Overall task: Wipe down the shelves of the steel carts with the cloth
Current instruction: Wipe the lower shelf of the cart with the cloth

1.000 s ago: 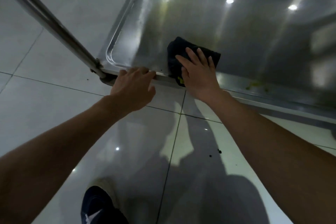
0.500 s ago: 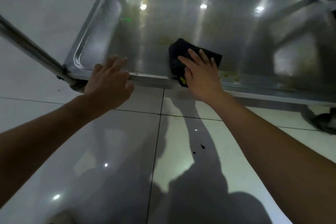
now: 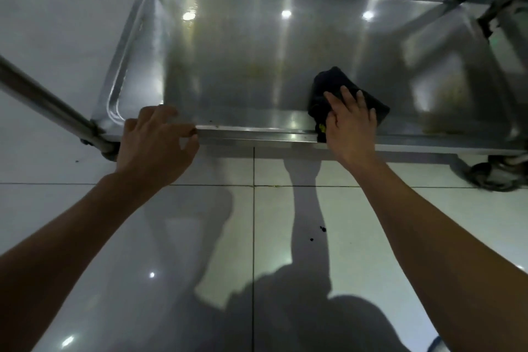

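Observation:
A low steel cart shelf [image 3: 234,66] fills the upper half of the head view, shiny, with yellowish smears near its right end. A dark folded cloth [image 3: 328,86] lies on the shelf by the near rim, right of centre. My right hand [image 3: 350,126] presses flat on the cloth, fingers spread, the palm over the rim. My left hand [image 3: 155,141] rests on the near rim [image 3: 251,132] at the shelf's left corner, fingers curled loosely over the edge.
A steel cart leg [image 3: 48,104] slants in from the left to the near-left corner. A caster wheel [image 3: 497,173] sits at the near-right corner. Glossy white floor tiles [image 3: 300,237] with a few dark specks lie below the shelf.
My right hand has slid the cloth to the right along the near rim. My left hand has stayed by the near-left corner, on the rim. My view has shifted, showing more of the shelf.

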